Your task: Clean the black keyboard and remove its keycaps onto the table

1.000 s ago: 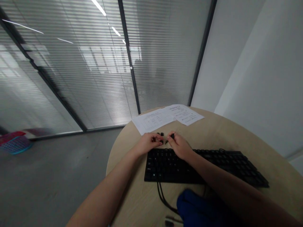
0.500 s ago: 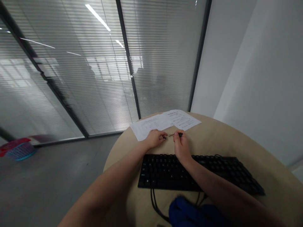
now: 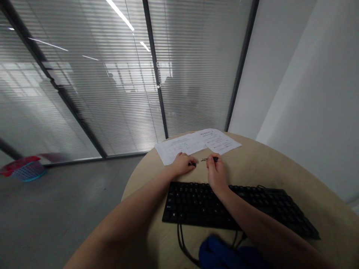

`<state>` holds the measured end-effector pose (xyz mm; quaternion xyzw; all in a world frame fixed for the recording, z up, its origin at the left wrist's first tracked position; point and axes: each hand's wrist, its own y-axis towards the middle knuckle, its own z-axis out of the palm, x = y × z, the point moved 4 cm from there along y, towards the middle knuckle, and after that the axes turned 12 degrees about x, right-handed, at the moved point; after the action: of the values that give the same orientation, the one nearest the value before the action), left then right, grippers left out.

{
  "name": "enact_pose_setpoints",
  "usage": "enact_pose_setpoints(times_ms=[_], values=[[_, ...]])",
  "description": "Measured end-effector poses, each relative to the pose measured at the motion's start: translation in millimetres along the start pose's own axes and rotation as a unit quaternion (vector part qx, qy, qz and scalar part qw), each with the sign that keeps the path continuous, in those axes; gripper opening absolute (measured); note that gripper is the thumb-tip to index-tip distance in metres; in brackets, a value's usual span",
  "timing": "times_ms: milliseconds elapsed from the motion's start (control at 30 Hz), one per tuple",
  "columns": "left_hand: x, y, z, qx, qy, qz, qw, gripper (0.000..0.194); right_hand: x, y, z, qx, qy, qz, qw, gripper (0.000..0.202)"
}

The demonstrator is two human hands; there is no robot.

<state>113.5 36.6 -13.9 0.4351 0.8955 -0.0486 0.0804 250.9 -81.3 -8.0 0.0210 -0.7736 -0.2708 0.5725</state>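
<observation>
Beyond the black keyboard [image 3: 196, 205], both hands work close together over the round wooden table. My left hand [image 3: 181, 164] is closed, its fingers around a small black piece [image 3: 192, 164] too small to name. My right hand [image 3: 216, 175] grips a slim tool with a dark handle and a thin metal tip [image 3: 204, 160], which points left toward the black piece. A short gap separates the tip from the left fingers. My right forearm crosses above the keyboard and hides part of its keys.
Two printed paper sheets [image 3: 183, 145] lie overlapping at the table's [image 3: 266, 158] far edge. Blue cloth [image 3: 221, 254] and a black cable [image 3: 181, 241] are at the near side. A red and blue basket [image 3: 28, 172] stands on the floor at left. Blinds-covered glass panels rise behind.
The view has shifted slightly. The tool's tip and the black piece in my left hand are a little farther apart than before. Both hands keep their grips.
</observation>
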Motion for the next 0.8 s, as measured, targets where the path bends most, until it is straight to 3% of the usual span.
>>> enact_pose_setpoints(times_ms=[300,400,533,600,700,800], values=[[1.6,-1.5,0.3,0.016,-0.017,0.013,1.000,0.039,-0.1,0.9,-2.3,-0.003,0.002,0.009,1.000,0.035],[-1.8,-11.8,-15.9,-0.005,-0.030,0.009,1.000,0.041,-0.2,1.3,-3.3,-0.005,-0.007,0.011,1.000,0.036],[-6.6,-36.8,-48.2,-0.064,-0.093,-0.035,0.993,0.030,-1.9,1.2,-4.0,-0.006,-0.020,0.024,1.000,0.036],[-11.8,-50.2,-54.6,-0.047,-0.128,-0.065,0.988,0.024,-3.1,0.5,-4.1,-0.010,-0.017,0.024,1.000,0.034],[-27.1,-64.2,-43.8,0.015,-0.140,-0.057,0.988,0.021,-3.5,-0.7,-3.5,-0.011,-0.013,0.015,1.000,0.033],[-37.3,-68.4,-19.9,0.026,-0.116,-0.057,0.991,0.018,2.6,0.1,-4.8,-0.008,-0.005,0.009,1.000,0.032]])
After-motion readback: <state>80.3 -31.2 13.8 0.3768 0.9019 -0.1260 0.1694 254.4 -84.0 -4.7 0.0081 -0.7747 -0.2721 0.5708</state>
